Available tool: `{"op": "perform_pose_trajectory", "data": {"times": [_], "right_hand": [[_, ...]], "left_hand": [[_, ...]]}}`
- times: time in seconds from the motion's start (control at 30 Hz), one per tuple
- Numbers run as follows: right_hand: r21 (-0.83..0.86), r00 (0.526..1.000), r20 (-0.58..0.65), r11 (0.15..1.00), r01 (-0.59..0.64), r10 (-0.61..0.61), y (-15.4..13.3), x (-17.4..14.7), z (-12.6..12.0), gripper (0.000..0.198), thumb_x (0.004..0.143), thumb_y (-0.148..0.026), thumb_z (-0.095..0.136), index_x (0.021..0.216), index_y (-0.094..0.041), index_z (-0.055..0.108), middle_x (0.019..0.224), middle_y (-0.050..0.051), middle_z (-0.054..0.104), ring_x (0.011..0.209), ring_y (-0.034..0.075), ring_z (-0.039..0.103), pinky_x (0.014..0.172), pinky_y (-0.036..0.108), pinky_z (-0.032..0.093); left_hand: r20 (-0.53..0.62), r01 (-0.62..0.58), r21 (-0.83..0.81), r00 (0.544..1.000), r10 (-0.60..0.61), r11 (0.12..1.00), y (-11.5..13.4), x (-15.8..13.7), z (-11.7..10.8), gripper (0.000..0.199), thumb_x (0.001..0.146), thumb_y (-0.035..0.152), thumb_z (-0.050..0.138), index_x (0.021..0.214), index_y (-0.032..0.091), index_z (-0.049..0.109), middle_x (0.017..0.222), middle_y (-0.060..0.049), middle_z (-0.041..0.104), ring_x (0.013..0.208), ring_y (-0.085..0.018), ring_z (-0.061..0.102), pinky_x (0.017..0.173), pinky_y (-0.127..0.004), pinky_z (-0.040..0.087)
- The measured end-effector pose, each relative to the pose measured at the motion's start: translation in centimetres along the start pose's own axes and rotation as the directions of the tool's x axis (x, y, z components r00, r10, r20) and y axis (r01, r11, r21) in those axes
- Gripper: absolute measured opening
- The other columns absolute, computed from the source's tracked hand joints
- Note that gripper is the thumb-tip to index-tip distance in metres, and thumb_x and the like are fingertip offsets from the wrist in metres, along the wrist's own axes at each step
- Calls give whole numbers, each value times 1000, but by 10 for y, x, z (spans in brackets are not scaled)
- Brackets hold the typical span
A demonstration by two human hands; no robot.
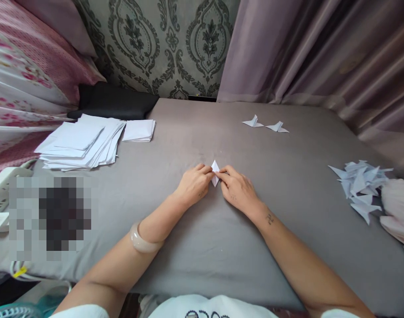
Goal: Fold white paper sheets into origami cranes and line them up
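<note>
A small white folded paper (215, 165), shaped like a narrow diamond, lies on the grey cloth-covered surface between my hands. My left hand (195, 183) is closed, with its thumb and fingertips on the paper's left edge. From the other side, my right hand (237, 185) pinches at the paper's right edge, its index finger reaching over the middle. Fingertips of both hands hide the centre folds.
At the left sit a large stack of white paper (79, 143) and a smaller stack (138, 131). Two folded paper birds (277, 126) stand at the back right. A pile of folded paper birds (362, 179) lies far right, beside bunched pale cloth (398, 205). A power strip (6, 187) is far left.
</note>
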State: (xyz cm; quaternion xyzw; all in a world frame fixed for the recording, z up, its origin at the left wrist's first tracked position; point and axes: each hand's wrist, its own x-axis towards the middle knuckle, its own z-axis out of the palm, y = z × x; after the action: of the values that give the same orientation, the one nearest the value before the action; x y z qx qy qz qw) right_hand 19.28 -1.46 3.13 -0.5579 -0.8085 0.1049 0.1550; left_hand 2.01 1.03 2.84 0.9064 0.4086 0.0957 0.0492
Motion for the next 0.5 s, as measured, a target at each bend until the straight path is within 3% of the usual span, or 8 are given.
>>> {"op": "perform_pose_trajectory", "data": {"times": [0.13,0.27,0.4,0.5], "right_hand": [[46,998,-40,998,-40,42,3,-1,3,34,86,-11,42,107,-23,66,112,5,63,91,18,62,75,28,45],[-35,1000,-22,999,-18,17,0,0,3,32,87,-11,41,101,-21,67,110,7,63,89,19,62,74,29,43],[-90,1000,8,996,-19,20,-6,2,-1,29,87,-13,41,98,-20,67,108,8,63,86,19,62,71,31,43],[-85,1000,2,996,-8,9,-6,0,-2,30,86,-12,42,99,-20,68,110,8,63,91,20,62,72,31,44]], "left_hand": [[46,-7,34,999,5,999,1,0,-3,32,86,5,39,101,16,65,97,-10,63,91,-22,54,71,-31,47],[40,16,12,999,-17,1000,2,0,-2,32,87,6,39,100,16,66,98,-10,64,92,-23,55,70,-31,46],[-75,134,-190,986,-151,973,-2,3,6,32,87,7,40,98,19,67,101,-8,65,94,-21,56,75,-30,47],[-137,249,-402,935,-327,881,-6,8,11,25,86,11,45,96,17,67,97,-7,64,88,-18,58,77,-29,48]]}}
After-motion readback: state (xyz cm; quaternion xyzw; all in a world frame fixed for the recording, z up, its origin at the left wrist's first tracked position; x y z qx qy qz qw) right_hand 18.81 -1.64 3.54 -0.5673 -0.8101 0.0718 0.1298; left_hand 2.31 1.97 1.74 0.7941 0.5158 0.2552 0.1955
